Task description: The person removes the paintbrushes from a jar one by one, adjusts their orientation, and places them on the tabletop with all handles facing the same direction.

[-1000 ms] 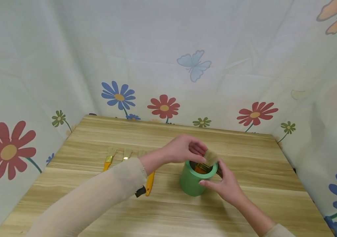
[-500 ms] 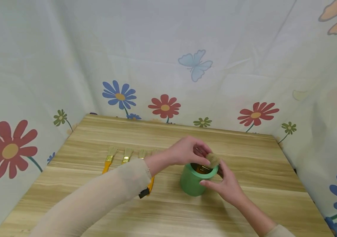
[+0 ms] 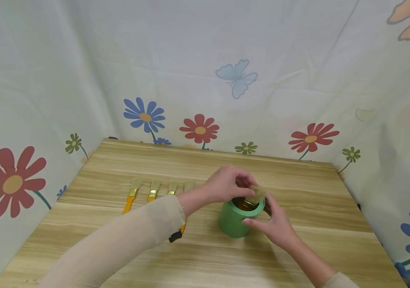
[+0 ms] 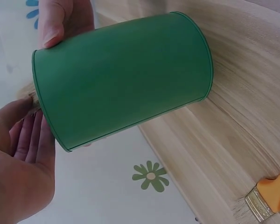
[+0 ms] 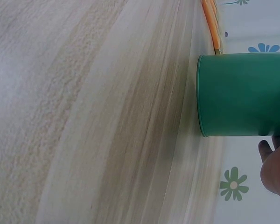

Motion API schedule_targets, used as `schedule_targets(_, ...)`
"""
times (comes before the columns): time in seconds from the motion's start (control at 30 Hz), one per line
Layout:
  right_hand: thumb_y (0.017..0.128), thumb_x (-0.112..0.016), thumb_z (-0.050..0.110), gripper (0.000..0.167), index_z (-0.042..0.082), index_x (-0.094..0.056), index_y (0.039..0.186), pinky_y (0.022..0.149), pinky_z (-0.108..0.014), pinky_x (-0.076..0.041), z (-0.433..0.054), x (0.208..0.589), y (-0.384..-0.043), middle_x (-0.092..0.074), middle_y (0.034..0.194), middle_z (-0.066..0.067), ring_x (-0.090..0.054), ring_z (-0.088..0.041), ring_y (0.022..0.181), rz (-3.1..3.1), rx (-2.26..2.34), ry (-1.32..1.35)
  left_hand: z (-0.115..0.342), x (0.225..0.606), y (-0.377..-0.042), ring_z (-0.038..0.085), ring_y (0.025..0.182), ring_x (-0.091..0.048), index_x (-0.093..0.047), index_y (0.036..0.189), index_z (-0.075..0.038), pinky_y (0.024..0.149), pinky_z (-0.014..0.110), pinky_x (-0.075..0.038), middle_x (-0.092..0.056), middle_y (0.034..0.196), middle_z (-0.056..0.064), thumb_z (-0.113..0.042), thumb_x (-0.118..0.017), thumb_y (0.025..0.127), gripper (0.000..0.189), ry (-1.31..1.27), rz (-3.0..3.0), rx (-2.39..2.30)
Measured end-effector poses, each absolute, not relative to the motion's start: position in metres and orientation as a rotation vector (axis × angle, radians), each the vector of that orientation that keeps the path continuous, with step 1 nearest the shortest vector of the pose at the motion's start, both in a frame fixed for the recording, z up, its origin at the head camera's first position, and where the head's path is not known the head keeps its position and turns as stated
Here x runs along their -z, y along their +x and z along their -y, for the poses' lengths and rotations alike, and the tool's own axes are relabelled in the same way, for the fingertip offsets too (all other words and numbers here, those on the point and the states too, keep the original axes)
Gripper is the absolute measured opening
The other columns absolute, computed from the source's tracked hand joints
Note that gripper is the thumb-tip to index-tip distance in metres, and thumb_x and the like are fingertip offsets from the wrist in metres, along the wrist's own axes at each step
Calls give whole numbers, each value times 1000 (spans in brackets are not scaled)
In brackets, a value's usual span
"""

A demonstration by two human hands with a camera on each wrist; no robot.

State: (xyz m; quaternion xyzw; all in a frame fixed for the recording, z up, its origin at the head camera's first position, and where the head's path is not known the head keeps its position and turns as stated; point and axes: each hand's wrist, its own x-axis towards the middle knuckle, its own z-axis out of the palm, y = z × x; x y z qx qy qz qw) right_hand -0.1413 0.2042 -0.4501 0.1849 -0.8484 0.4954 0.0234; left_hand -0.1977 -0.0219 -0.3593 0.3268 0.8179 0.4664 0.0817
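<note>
A green cylindrical pot (image 3: 234, 223) stands upright on the wooden table. My right hand (image 3: 278, 227) grips its right side near the rim, thumb at the front. Above the opening, my left hand (image 3: 231, 186) pinches a paintbrush by its pale bristles (image 3: 258, 194). The brush's gold ferrule shows just inside the mouth; its lower part is hidden in the pot. In the left wrist view, the left fingers (image 4: 24, 135) are right at the rim with some bristles (image 4: 30, 92) showing, and the pot wall (image 4: 123, 79) hides the rest.
To the left, several orange-handled paintbrushes (image 3: 131, 197) lie in a row, bristles facing away, partly covered by the left sleeve (image 3: 129, 236). A black strap end (image 3: 175, 236) hangs below that sleeve. A flower-printed curtain (image 3: 176, 80) surrounds the table (image 3: 280, 180) at the back and sides.
The left hand has shifted slightly right along with the brush bristles, and its sleeve has moved a little, showing more of the brushes on the table. The right hand and pot have stayed in place.
</note>
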Motion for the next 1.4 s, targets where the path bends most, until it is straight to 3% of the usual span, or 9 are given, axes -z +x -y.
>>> schedule_targets(0.17, 88, -91, 22, 86, 13, -43, 159, 114, -45, -50, -204, 449, -142, -61, 150, -5, -59, -27, 138, 2629, -1520, 585, 25, 358, -197, 0, 88, -72, -81, 107, -13, 81, 17, -58, -80, 99, -4, -14, -82, 97, 10, 1048, -2552, -1318)
schedule_targets(0.33, 88, -91, 21, 89, 14, -41, 162, 114, -53, -48, -204, 450, -142, -60, 152, -7, -57, -28, 140, 2616, -1524, 599, 26, 360, -197, 1, 91, -72, -80, 107, -15, 82, 17, -57, -80, 100, -5, -16, -81, 98, 9, 1094, -2651, -1239)
schedule_targets(0.5, 87, -93, 20, 90, 14, -42, 160, 114, -48, -49, -204, 451, -143, -61, 151, -6, -57, -31, 141, 2599, -1531, 599, 31, 358, -198, 3, 92, -72, -80, 110, -16, 83, 20, -58, -79, 100, -6, -18, -80, 99, 11, 1035, -2677, -1299)
schedule_targets(0.73, 86, -93, 21, 93, 13, -40, 162, 113, -57, -48, -202, 451, -143, -61, 151, -10, -59, -34, 138, 2613, -1511, 575, 44, 346, -202, 9, 96, -73, -80, 112, -13, 89, 24, -60, -78, 104, -3, -17, -81, 98, 15, 952, -2601, -1514)
schedule_targets(1.17, 87, -93, 21, 99, 21, -34, 167, 112, -33, -49, -203, 451, -143, -58, 153, -11, -59, -32, 138, 2626, -1496, 576, 63, 323, -199, 15, 90, -74, -80, 112, -10, 85, 28, -63, -78, 101, 1, -13, -82, 96, 16, 890, -2554, -1738)
schedule_targets(1.4, 86, -93, 19, 100, 17, -35, 167, 111, -32, -49, -203, 451, -143, -58, 154, -12, -60, -33, 137, 2624, -1496, 567, 79, 299, -200, 20, 89, -75, -80, 113, -6, 84, 33, -64, -77, 101, 6, -9, -83, 95, 19, 788, -2486, -1953)
